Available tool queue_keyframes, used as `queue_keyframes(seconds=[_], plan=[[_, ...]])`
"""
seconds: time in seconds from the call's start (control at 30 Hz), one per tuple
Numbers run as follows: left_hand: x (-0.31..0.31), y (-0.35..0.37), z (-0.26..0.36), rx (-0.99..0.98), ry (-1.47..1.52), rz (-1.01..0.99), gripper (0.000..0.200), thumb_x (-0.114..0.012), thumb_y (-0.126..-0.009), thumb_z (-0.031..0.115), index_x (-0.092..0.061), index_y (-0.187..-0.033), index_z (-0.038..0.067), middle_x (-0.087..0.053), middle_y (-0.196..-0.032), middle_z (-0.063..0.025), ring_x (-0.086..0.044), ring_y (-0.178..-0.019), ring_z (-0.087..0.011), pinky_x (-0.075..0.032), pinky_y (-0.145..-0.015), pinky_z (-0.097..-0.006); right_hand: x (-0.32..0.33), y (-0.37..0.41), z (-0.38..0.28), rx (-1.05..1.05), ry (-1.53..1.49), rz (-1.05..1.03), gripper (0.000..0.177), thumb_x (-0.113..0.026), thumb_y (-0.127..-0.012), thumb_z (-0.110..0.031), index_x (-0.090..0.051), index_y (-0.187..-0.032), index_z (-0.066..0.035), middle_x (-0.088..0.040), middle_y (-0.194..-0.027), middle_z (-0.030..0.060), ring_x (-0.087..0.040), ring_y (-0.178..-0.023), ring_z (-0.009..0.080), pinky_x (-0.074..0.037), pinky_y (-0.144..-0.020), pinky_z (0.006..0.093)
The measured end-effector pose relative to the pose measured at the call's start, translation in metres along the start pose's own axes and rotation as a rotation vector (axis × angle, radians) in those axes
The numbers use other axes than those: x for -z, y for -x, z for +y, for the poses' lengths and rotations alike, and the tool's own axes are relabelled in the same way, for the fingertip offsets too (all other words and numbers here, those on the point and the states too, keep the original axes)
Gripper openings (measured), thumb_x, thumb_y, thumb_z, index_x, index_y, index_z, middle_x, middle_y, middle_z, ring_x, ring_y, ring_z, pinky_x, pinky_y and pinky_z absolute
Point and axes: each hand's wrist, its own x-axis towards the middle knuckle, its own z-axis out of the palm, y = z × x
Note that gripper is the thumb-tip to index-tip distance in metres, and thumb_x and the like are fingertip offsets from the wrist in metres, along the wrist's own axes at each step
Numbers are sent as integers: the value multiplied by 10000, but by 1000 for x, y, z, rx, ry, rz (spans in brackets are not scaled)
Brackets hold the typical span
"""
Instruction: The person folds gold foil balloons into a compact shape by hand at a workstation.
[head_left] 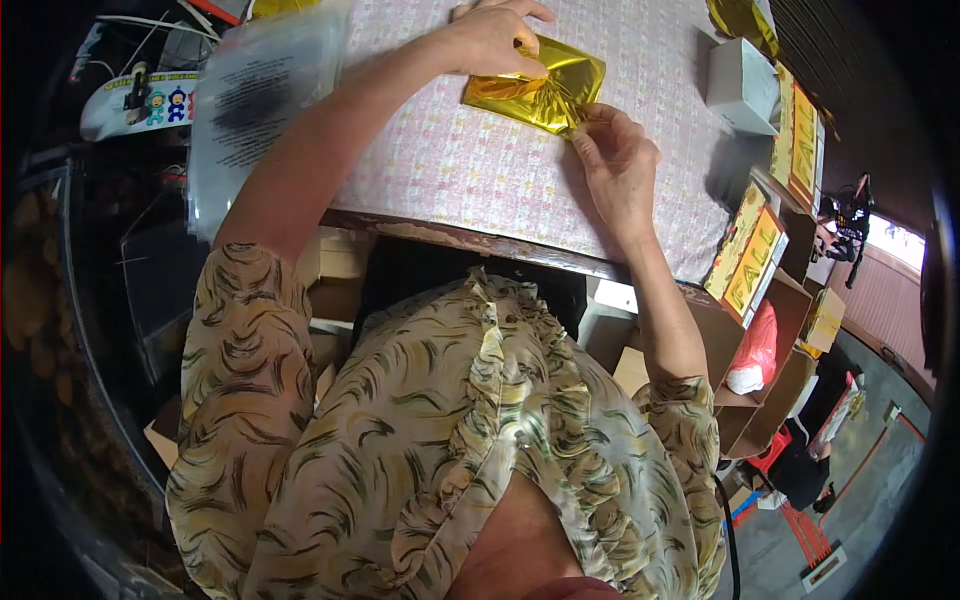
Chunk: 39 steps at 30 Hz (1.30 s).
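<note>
A shiny gold foil sheet [575,75] lies on the pink checked tablecloth [470,180], gathered into creases near its middle. My left hand [500,42] reaches over its left part, with the fingers bent and closed on the foil; part of the grip is hidden. At the sheet's lower right corner, my right hand [622,155] pinches the foil edge between thumb and fingertips. The foil between both hands is wrinkled.
Clear plastic sleeves [250,120] lie at the table's left. A white box [742,88] stands at the back right, near cardboard boxes [750,255] with yellow labels. More gold foil [745,25] sits at the far right. The table's front edge [480,240] is close to my body.
</note>
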Motion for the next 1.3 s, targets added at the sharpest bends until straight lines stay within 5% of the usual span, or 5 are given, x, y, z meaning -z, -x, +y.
queue_keyframes(seconds=[0.1,0.3,0.47,0.9,1.3], plan=[[-2,0,3,27,-31,-8,301,-788,-768,433,-822,-884,157,-475,-1548,-60,-385,-1401,-368,-326,-1112,-576,-1,0,-3,76,46,56,302,-764,-885,13,-680,-1174,37,-756,-932,95,-702,-867,106,-547,-752,220],[-1,-5,7,55,-104,-28,294,-784,-752,438,-828,-896,185,-475,-1544,-45,-371,-1416,-343,-319,-1114,-578,5,-4,-49,49,524,-115,472,-750,-950,-303,-640,-1271,26,-727,-1136,191,-651,-1181,267,-404,-1113,494],[-25,6,4,-104,-401,291,276,-745,-830,444,-817,-897,187,-551,-1472,-73,-459,-1356,-333,-364,-1093,-573,-38,0,-29,432,688,-115,1065,-519,-935,-722,-242,-1568,88,-215,-1647,291,-213,-1530,467,-157,-1241,600],[-20,42,-28,-211,296,420,667,-816,-865,340,-552,-1442,133,-535,-1499,-84,-496,-1401,-281,-380,-1171,-457,-49,3,-21,365,600,-116,1102,-553,-940,-693,-204,-1548,156,-237,-1597,382,-214,-1518,505,-180,-1236,596],[-38,47,-16,-273,-616,140,658,-526,-1038,412,-332,-1613,158,-298,-1685,1,-234,-1562,-168,-108,-1291,-513,-48,2,-20,366,586,-137,1110,-566,-927,-700,-212,-1549,148,-261,-1594,364,-232,-1518,486,-194,-1238,580]])
